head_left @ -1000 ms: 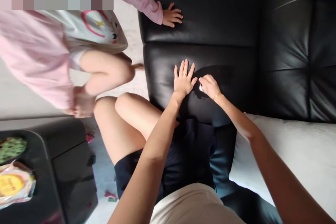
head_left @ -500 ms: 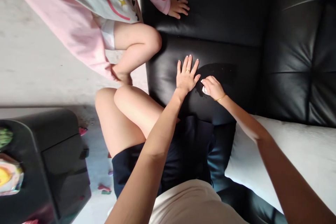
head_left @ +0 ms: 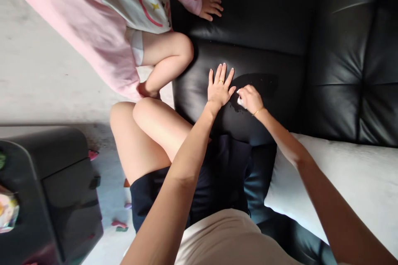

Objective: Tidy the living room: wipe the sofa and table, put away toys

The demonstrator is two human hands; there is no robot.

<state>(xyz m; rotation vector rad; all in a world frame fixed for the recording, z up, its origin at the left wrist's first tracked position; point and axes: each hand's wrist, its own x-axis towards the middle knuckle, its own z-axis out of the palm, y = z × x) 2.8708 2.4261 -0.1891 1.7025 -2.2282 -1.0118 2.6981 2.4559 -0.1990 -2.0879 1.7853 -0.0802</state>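
My left hand [head_left: 219, 90] lies flat on the black leather sofa seat [head_left: 192, 76], its fingers spread and a ring on one of them. Just to its right, my right hand [head_left: 251, 100] is closed around a small crumpled white tissue [head_left: 240, 102], most of it hidden by the fingers. A dark wet patch [head_left: 264, 85] spreads over the leather beside and beyond my right hand, with small droplets near the tissue. A thin gold bracelet circles my right wrist.
Another person in a pink-sleeved top [head_left: 102, 41] leans at the sofa's left end, one hand [head_left: 211, 6] resting on the leather. A white cushion [head_left: 336, 186] lies at the right. A dark table [head_left: 62, 174] stands lower left, with small scattered items [head_left: 120, 224] on the floor.
My right hand has shifted slightly up with the tissue, while my left hand stays on the seat. The other person's body has moved a little to the right in view.
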